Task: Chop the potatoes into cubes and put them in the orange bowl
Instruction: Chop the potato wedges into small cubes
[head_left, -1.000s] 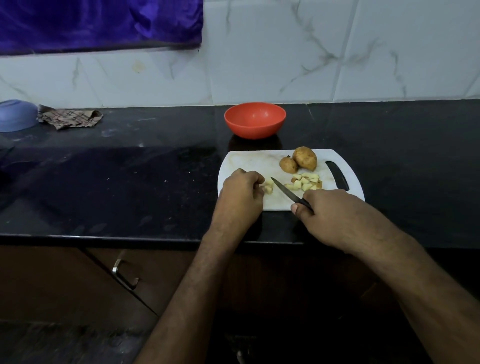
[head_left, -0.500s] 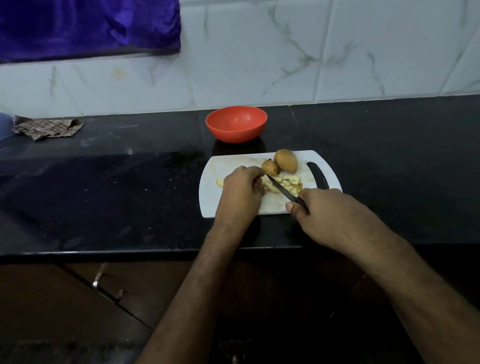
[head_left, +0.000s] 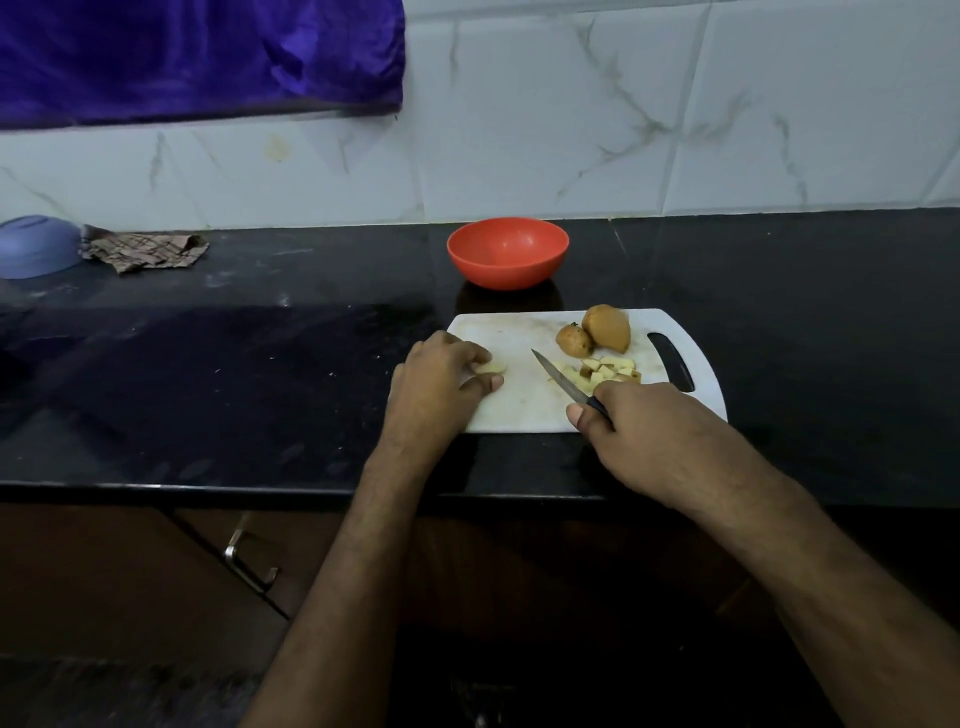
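Note:
A white cutting board (head_left: 524, 405) lies on the black counter, with the orange bowl (head_left: 507, 252) just behind it; nothing shows inside the bowl. Two unpeeled potatoes (head_left: 605, 328) sit at the board's back right, and a pile of potato cubes (head_left: 602, 371) lies in front of them. My left hand (head_left: 439, 382) rests on the board's left part, its fingers curled round a pale potato piece (head_left: 491, 368). My right hand (head_left: 641, 426) grips a black-handled knife (head_left: 558, 378), blade pointing back-left, tip off the food.
A blue bowl (head_left: 34, 247) and a crumpled checked cloth (head_left: 143, 252) sit at the counter's far left. A purple cloth (head_left: 197, 57) hangs on the tiled wall. The counter edge runs just below my wrists, with a cupboard handle (head_left: 249, 558) beneath.
The knife has drawn back to the right, away from my left hand. My left hand now holds one potato piece apart from the cube pile. The camera view swung rightward then back.

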